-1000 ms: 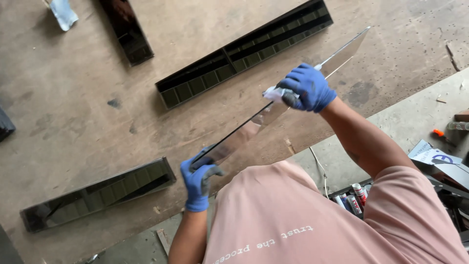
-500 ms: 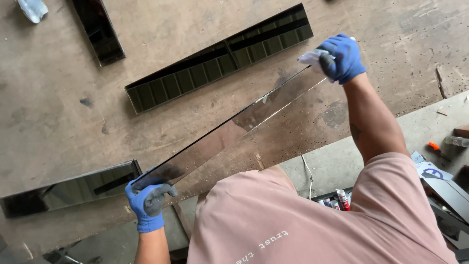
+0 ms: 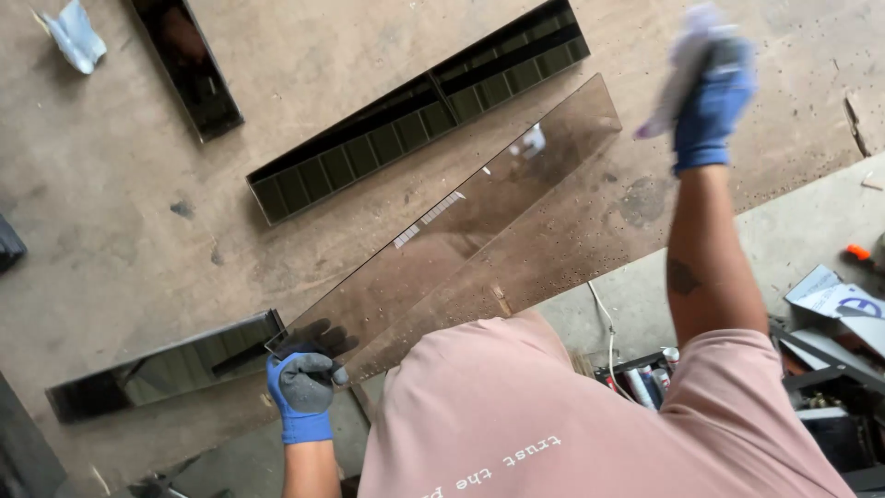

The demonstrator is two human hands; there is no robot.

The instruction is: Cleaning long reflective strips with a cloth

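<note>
A long, narrow strip of tinted glass [image 3: 461, 240] slants from lower left to upper right over a worn wooden worktable [image 3: 111, 231]. My left hand [image 3: 302, 387], in a blue and grey glove, grips the strip's near end. My right hand [image 3: 714, 97], in a blue glove, is lifted off the strip's far end and holds a crumpled pale cloth [image 3: 682, 74]; it is blurred by motion.
Three more dark glass strips lie on the table: a long one [image 3: 419, 106] at the back, one at top left [image 3: 189, 65], one at lower left [image 3: 161, 364]. A crumpled rag [image 3: 72, 35] sits top left. Tubes and clutter [image 3: 645, 378] lie below the table edge at right.
My right hand slid with the cloth along the strip to its far end and has now come off it. The strip has tilted so its broad face shows.
</note>
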